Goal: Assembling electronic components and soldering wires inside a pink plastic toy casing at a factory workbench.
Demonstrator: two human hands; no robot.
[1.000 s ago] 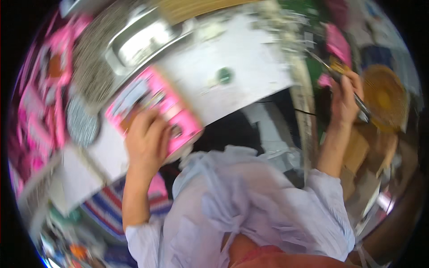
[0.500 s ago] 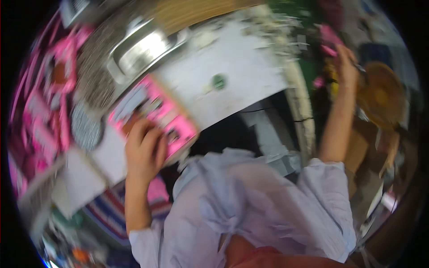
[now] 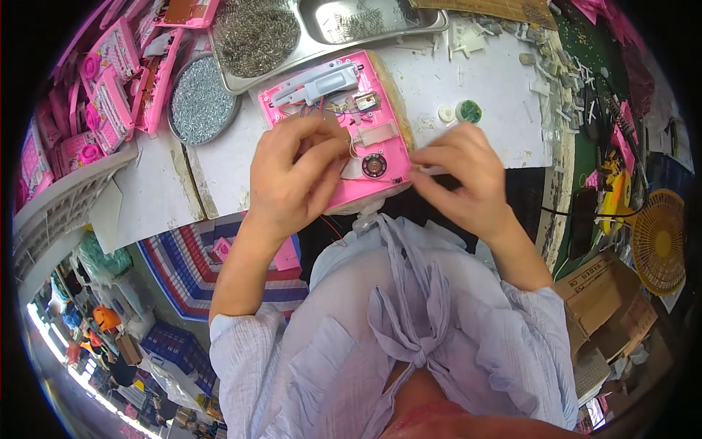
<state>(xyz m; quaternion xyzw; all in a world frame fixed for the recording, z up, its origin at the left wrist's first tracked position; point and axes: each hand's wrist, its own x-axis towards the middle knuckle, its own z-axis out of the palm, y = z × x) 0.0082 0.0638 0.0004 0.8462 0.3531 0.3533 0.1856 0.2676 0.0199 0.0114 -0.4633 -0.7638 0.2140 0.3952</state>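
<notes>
A pink plastic housing lies open on the worktable in front of me. It holds a grey plastic part, a small metal motor, a round black speaker and thin wires. My left hand is over its left side, fingers bent and closed near the wires; whatever they grip is hidden. At the housing's right edge is my right hand, slightly blurred. Its thumb and forefinger come together in a pinch beside the speaker, and anything held there is too small to make out.
A round dish of small screws stands left of the housing. Behind it is a metal tray with springs. To the right sit a green-filled tub and scattered white plastic pieces. Pink housings are piled far left.
My right hand has come from the far right, near a pink object, to the housing's right edge. My left hand stays over the housing. The view has turned and is sharper.
</notes>
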